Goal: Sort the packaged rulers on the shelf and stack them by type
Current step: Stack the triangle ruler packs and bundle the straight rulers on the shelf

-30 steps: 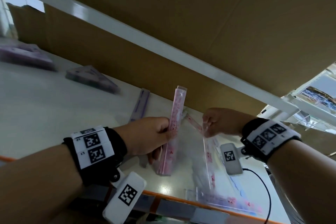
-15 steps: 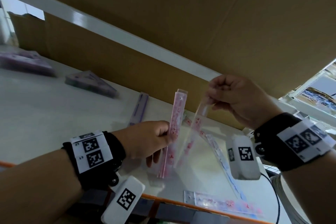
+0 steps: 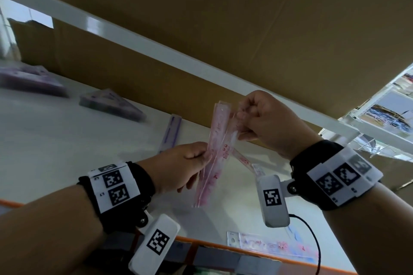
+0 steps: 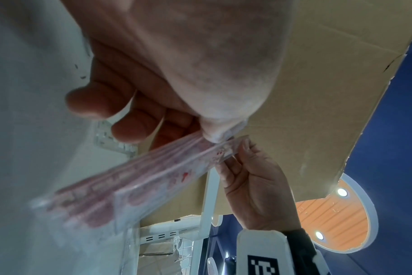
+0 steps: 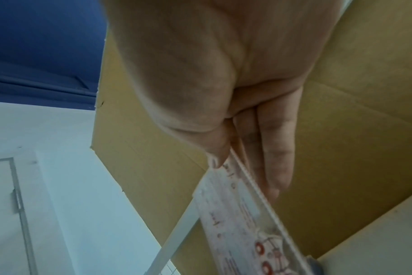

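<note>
My left hand (image 3: 196,158) grips a small bundle of pink packaged rulers (image 3: 215,147) upright above the white shelf (image 3: 44,140). My right hand (image 3: 240,118) pinches the top end of one more clear, red-printed packaged ruler (image 3: 230,138) and holds it against that bundle. The left wrist view shows the pink bundle (image 4: 129,176) under my left thumb, with the right hand's fingers (image 4: 245,163) at its end. In the right wrist view, thumb and fingers pinch the red-printed ruler (image 5: 235,214).
Purple packaged set squares (image 3: 111,105) and a blurred purple stack (image 3: 31,80) lie at the shelf's left. A purple ruler (image 3: 172,129) lies near the cardboard back wall (image 3: 134,69). Loose rulers (image 3: 268,245) lie by the orange front edge (image 3: 201,242); one (image 3: 243,161) lies behind the bundle.
My right hand lifted a red-printed ruler off the shelf, raised it, then brought it left against the pink bundle. The left hand stayed in place with its bundle.
</note>
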`<action>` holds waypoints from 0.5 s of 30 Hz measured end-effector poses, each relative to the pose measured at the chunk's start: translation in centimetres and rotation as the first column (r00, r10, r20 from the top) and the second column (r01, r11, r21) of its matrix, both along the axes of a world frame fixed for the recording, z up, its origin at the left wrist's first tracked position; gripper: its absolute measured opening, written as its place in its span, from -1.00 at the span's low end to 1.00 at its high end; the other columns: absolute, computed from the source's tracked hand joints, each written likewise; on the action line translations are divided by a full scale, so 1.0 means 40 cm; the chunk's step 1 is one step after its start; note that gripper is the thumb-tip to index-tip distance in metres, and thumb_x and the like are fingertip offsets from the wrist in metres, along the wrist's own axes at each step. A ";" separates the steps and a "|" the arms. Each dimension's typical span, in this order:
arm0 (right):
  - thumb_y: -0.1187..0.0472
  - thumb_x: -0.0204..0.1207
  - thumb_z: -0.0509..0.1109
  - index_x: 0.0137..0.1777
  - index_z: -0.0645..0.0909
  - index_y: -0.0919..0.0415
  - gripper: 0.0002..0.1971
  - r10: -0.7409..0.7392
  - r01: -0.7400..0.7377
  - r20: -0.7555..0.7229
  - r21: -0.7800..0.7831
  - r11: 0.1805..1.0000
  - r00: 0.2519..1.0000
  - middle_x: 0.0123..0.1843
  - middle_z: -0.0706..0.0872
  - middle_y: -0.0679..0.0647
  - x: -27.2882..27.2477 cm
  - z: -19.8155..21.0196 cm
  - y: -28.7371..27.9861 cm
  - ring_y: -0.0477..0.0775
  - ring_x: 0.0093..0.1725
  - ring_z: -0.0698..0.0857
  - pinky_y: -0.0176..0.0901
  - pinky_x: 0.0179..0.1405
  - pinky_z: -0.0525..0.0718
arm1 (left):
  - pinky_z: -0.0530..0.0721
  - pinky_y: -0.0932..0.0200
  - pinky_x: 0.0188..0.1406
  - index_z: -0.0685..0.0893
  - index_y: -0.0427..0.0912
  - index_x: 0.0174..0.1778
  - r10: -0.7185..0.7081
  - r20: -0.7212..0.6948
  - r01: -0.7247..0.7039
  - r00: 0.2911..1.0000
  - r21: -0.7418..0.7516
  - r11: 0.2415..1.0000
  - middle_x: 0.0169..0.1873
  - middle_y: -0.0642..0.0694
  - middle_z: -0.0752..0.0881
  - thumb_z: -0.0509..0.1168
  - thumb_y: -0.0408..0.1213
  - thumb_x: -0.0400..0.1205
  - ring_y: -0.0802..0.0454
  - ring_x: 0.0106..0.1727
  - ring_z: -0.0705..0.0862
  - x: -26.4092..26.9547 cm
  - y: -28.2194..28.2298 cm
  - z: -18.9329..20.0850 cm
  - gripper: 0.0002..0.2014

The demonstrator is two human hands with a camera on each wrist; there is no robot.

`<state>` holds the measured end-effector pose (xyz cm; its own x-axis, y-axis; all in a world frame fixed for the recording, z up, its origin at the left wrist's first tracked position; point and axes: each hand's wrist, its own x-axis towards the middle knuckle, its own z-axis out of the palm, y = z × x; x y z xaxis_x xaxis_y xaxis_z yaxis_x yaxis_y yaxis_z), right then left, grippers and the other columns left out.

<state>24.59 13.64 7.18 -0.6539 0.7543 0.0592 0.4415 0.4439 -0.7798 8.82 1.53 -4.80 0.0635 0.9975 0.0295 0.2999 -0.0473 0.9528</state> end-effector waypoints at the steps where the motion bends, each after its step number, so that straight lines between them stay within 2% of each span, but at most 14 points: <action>1: 0.36 0.66 0.33 -0.02 0.53 0.12 -0.88 0.009 -0.009 0.005 0.030 1.000 1.000 -0.20 0.83 0.06 0.001 -0.002 -0.010 0.10 -0.15 0.85 0.01 -0.17 0.84 | 0.50 0.25 -0.52 0.56 0.02 -0.09 0.010 -0.037 -0.009 0.999 0.022 1.000 -0.54 0.03 0.61 0.05 0.00 0.79 0.14 -0.55 0.49 0.000 -0.001 0.002 -0.74; 4: 0.26 0.65 0.33 -0.09 0.51 -0.09 -0.80 0.030 -0.031 0.006 0.135 0.990 1.000 -0.23 0.83 -0.02 -0.001 -0.024 -0.055 0.00 -0.20 0.84 0.05 -0.19 0.85 | 0.44 0.36 -0.56 0.51 -0.04 -0.16 0.044 -0.170 -0.023 0.985 0.119 0.993 -0.55 0.11 0.57 0.07 -0.03 0.78 0.24 -0.60 0.46 0.001 -0.001 0.011 -0.73; 8: 0.12 0.56 0.30 -0.09 0.45 -0.26 -0.82 -0.017 0.048 -0.108 0.299 0.953 0.994 -0.22 0.76 -0.06 -0.013 -0.055 -0.109 0.02 -0.23 0.79 0.22 -0.25 0.81 | 0.54 0.12 -0.31 0.53 0.00 -0.04 0.110 -0.317 -0.038 0.942 0.225 0.974 -0.33 0.05 0.60 0.03 0.04 0.76 0.15 -0.35 0.54 0.001 0.001 0.020 -0.74; 10: 0.16 0.57 0.29 -0.06 0.43 -0.30 -0.76 -0.034 0.100 -0.187 0.354 0.930 0.982 -0.21 0.74 -0.11 -0.017 -0.075 -0.129 -0.05 -0.25 0.76 0.12 -0.31 0.81 | 0.56 0.15 -0.26 0.51 0.05 0.04 0.153 -0.357 -0.045 0.922 0.292 0.955 -0.23 0.10 0.60 0.01 0.06 0.75 0.18 -0.24 0.57 0.003 0.002 0.025 -0.76; 12: 0.21 0.61 0.30 -0.04 0.41 -0.31 -0.71 -0.040 0.135 -0.230 0.415 0.900 0.972 -0.21 0.74 -0.16 -0.016 -0.097 -0.152 -0.11 -0.25 0.75 -0.12 -0.36 0.78 | 0.46 0.28 -0.27 0.47 0.05 0.09 0.188 -0.391 -0.031 0.901 0.373 0.927 -0.20 0.16 0.55 0.02 0.02 0.77 0.21 -0.20 0.54 0.004 0.006 0.030 -0.81; 14: 0.23 0.65 0.30 0.05 0.40 -0.30 -0.69 -0.028 0.151 -0.272 0.445 0.883 0.962 -0.15 0.76 -0.18 -0.010 -0.117 -0.170 -0.17 -0.17 0.77 -0.25 -0.31 0.76 | 0.46 0.20 -0.24 0.47 -0.04 0.06 0.208 -0.415 -0.016 0.886 0.420 0.907 -0.18 0.06 0.54 0.04 -0.05 0.78 0.15 -0.20 0.49 0.003 0.008 0.030 -0.82; 15: 0.23 0.67 0.29 0.17 0.40 -0.26 -0.69 -0.013 0.150 -0.297 0.444 0.884 0.955 -0.08 0.77 -0.19 -0.005 -0.123 -0.179 -0.20 -0.08 0.77 -0.29 -0.23 0.76 | 0.47 0.13 -0.22 0.47 -0.08 0.03 0.209 -0.430 0.000 0.878 0.437 0.899 -0.19 0.01 0.53 0.05 -0.09 0.79 0.09 -0.21 0.47 0.005 0.007 0.030 -0.82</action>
<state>24.38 6.50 2.25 -0.4963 0.6470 0.5788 0.2876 0.7516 -0.5936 9.03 1.81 -3.58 0.0697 0.8991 0.4322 0.7189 -0.3457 0.6031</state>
